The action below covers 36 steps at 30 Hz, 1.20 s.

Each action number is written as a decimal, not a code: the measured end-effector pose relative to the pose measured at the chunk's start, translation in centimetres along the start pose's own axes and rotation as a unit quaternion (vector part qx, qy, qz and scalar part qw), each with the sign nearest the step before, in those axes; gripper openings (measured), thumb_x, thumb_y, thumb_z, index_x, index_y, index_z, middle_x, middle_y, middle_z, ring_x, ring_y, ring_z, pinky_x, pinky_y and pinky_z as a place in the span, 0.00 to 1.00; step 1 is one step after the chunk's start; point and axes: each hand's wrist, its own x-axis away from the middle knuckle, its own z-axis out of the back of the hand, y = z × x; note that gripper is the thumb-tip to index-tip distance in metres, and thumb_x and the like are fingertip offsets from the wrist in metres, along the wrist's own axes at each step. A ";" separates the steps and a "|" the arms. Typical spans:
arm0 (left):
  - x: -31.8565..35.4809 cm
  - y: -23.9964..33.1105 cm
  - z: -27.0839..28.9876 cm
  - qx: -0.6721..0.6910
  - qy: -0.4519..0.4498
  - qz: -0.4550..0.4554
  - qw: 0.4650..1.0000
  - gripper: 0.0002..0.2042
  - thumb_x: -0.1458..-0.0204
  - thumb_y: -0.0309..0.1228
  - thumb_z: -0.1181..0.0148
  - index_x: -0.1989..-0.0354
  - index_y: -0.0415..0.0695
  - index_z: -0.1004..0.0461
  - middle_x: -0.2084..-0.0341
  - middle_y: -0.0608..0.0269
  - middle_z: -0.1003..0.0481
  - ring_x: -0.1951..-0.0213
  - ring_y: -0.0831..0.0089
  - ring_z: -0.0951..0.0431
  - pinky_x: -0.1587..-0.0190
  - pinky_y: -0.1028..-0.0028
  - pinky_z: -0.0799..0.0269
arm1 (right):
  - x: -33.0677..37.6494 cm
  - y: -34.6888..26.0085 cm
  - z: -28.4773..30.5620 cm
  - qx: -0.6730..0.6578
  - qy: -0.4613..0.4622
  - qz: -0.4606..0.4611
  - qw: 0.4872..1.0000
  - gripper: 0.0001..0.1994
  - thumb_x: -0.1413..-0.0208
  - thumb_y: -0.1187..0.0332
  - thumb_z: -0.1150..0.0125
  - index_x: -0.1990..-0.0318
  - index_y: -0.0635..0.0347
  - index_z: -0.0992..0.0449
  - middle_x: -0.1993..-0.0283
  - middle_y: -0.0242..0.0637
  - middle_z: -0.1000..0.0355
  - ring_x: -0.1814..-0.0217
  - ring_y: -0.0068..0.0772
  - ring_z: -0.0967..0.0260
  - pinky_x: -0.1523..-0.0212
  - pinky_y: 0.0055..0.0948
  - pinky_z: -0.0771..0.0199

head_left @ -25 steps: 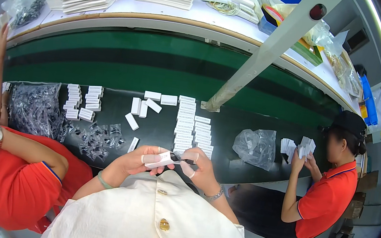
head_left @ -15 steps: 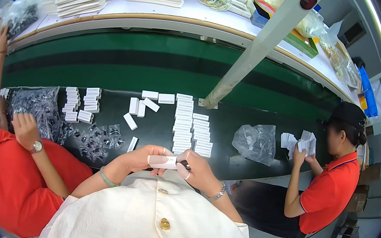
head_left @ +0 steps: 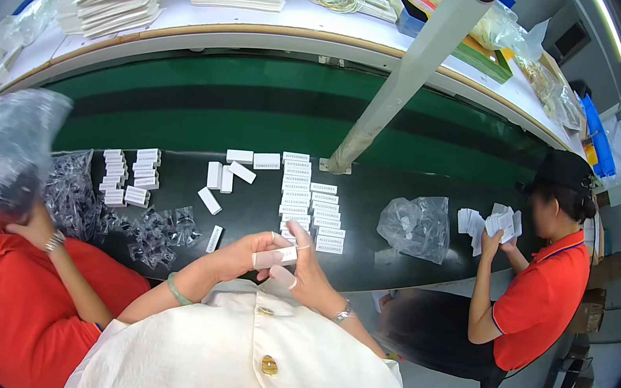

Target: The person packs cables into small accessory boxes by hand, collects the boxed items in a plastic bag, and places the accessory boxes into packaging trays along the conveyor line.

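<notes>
In front of my shirt, both hands meet at a small white box (head_left: 274,258). My left hand (head_left: 237,261) grips it with thumb and fingers. My right hand (head_left: 312,280) closes on its right end, index finger and thumb pressed about it. Pale covers sit on some of my fingertips. Just beyond my hands, two columns of printed white boxes (head_left: 297,185) lie on the dark green table (head_left: 362,277). A lone white box (head_left: 215,239) lies left of my left hand, near several small clear bags with black pieces (head_left: 162,235).
At left, a person in red holds a large clear bag of dark pieces (head_left: 18,153). Another person at right holds white papers (head_left: 501,223). A slanted white post (head_left: 401,88) stands beyond the boxes. A crumpled clear bag (head_left: 415,226) lies right of them; a shelf (head_left: 231,24) spans the back.
My right fingers have shifted up and around the box end; a dark piece seen there before no longer shows. The person at left has brought the large bag down from the shelf.
</notes>
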 end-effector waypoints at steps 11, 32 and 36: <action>-4.4 -5.1 0.6 0.042 0.129 -0.009 0.991 0.19 0.46 0.30 0.44 0.48 0.39 0.39 0.57 0.60 0.30 0.55 0.73 0.27 0.51 0.72 0.30 | 1.0 2.4 -2.8 0.040 0.093 -0.222 0.970 0.27 0.53 0.65 0.33 0.50 0.71 0.38 0.56 0.54 0.34 0.55 0.51 0.33 0.55 0.40 0.32; -3.5 -8.2 5.5 -0.347 0.294 -0.074 0.887 0.12 0.49 0.25 0.41 0.56 0.36 0.27 0.61 0.52 0.25 0.61 0.65 0.23 0.56 0.71 0.27 | 7.8 13.3 0.9 0.429 -0.037 -0.200 0.880 0.09 0.55 0.75 0.46 0.64 0.62 0.29 0.65 0.43 0.31 0.61 0.43 0.31 0.63 0.37 0.27; 0.6 -9.4 8.5 -0.313 0.403 -0.028 0.859 0.10 0.48 0.24 0.42 0.57 0.37 0.26 0.66 0.53 0.23 0.64 0.68 0.22 0.58 0.72 0.28 | 7.8 16.6 1.8 0.472 -0.003 -0.174 0.864 0.08 0.53 0.73 0.47 0.64 0.63 0.28 0.64 0.42 0.31 0.59 0.43 0.33 0.58 0.38 0.31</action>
